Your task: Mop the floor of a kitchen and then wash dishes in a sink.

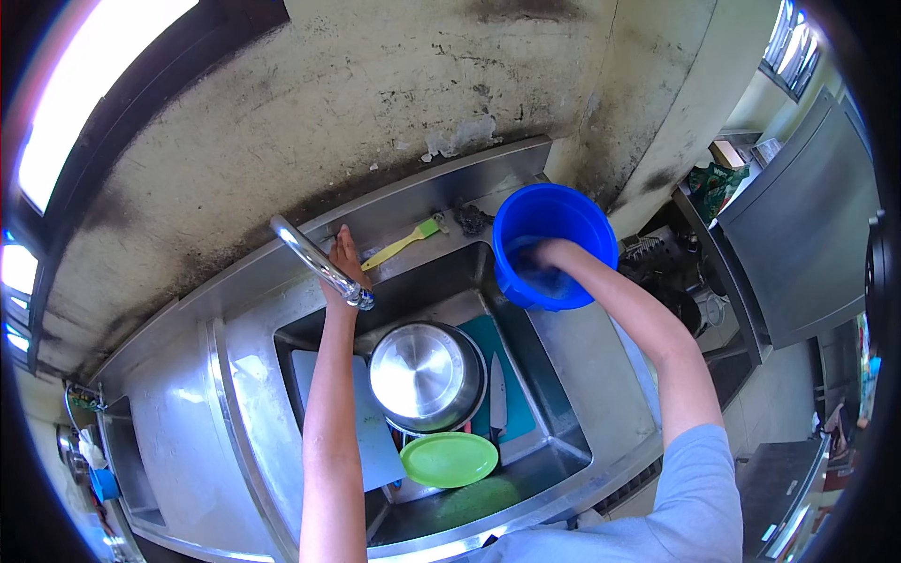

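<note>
My left hand (345,264) is at the back ledge behind the curved chrome faucet spout (317,264), which partly hides it; its grip cannot be made out. My right hand (552,255) reaches down into a blue plastic bucket (556,200) with cloudy liquid, blurred and partly hidden. Inside the steel sink (563,422) rest an upturned metal pot (419,376), a green oval plate (450,461), a knife (498,390) on a teal cutting board (524,408), and a pale cutting board (380,450) at the left. Between my hands lies a yellow-handled brush (398,248) with a green head.
A dark scouring pad (471,219) lies on the ledge left of the bucket. Behind the sink rises a stained wall (394,105). A steel counter (176,422) extends left towards another basin (134,464). Cookware and a metal grater (647,246) stand on the right.
</note>
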